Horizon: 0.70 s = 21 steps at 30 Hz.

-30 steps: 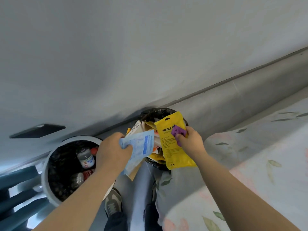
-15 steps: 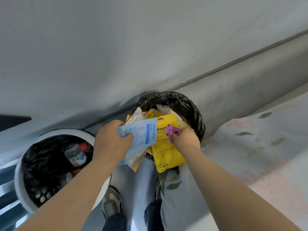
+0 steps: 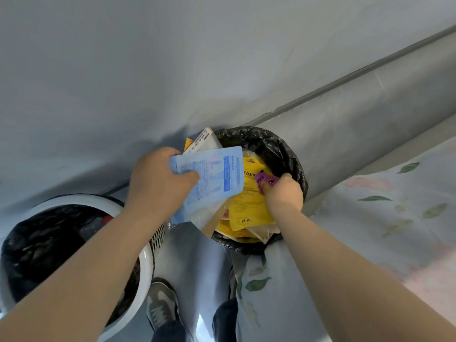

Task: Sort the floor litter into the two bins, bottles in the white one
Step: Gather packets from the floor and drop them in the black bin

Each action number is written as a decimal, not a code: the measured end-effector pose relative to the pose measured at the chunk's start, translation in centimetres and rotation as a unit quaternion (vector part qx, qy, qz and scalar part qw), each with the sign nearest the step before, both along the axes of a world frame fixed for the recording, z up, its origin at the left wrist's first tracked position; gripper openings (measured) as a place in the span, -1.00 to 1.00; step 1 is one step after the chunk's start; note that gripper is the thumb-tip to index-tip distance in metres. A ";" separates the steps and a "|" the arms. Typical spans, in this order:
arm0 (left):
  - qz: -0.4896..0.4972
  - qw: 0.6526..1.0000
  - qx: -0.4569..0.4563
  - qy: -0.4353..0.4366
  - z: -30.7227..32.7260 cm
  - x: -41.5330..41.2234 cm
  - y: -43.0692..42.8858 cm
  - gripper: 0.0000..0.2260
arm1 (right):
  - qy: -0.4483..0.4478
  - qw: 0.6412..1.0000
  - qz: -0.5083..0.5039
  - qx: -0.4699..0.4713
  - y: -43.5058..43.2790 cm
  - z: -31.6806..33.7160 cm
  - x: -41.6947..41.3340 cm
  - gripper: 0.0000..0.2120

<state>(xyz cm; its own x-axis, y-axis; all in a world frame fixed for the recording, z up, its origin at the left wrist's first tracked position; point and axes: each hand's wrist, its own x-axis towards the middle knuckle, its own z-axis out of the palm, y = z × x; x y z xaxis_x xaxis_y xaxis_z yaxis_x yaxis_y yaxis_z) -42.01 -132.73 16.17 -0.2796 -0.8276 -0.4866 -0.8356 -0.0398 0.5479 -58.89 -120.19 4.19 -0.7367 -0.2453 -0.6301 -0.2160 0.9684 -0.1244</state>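
Grey wall (image 3: pixel 172 70) and grey floor, seen from above. White bin (image 3: pixel 81 199), black-lined, at 8 o'clock; the left forearm crosses it and hides most of its inside. Left hand (image 3: pixel 158 183) grips a blue packet (image 3: pixel 212 178) with other wrappers behind it, over the black-bagged bin (image 3: pixel 278 149), which stands at 2 o'clock from the white one. Right hand (image 3: pixel 283 193) pinches a yellow packet (image 3: pixel 246 206) and a purple piece (image 3: pixel 265 178) over that bin's mouth. Floral cloth (image 3: pixel 394 206) at 3 o'clock.

Your grey floor (image 3: pixel 192 255) carries two bins along its wall edge: the white bin (image 3: pixel 79 199) left, the black-lined bin (image 3: pixel 283 149) right. Your shoe (image 3: pixel 161 307) stands between them; floral cloth (image 3: pixel 370 218) covers its right side.
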 end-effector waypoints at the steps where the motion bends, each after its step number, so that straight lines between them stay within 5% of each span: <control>1: 0.006 1.000 0.006 0.006 0.1 -0.5 0.0 -0.86 | -0.004 1.000 0.004 -0.003 0.1 0.1 0.2 -0.59; 6: 0.030 0.999 0.041 -0.014 -0.8 -2.5 0.9 -0.79 | -0.001 0.999 0.042 -0.020 1.0 1.5 0.5 -0.45; 15: 0.056 0.991 0.115 -0.047 -6.7 -5.5 2.0 -0.80 | -0.072 0.987 0.091 -0.112 2.8 5.1 -1.1 -0.60; 18: 0.038 0.990 0.117 -0.073 -7.8 -5.5 2.6 -0.76 | -0.072 0.967 0.191 -0.155 3.2 6.4 -1.0 -0.47; 21: -0.003 0.989 0.102 -0.107 -8.1 -5.3 3.2 -0.59 | -0.122 0.938 0.309 -0.103 2.9 6.2 -0.3 -0.34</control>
<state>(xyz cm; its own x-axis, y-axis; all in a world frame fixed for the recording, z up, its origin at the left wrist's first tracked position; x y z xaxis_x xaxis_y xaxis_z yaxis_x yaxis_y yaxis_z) -47.29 -129.57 8.10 -0.1564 -0.7044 -0.6923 -0.9323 -0.1261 0.3389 -59.19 -117.29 10.39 -0.2542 -0.7121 -0.6544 -0.6682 0.6185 -0.4135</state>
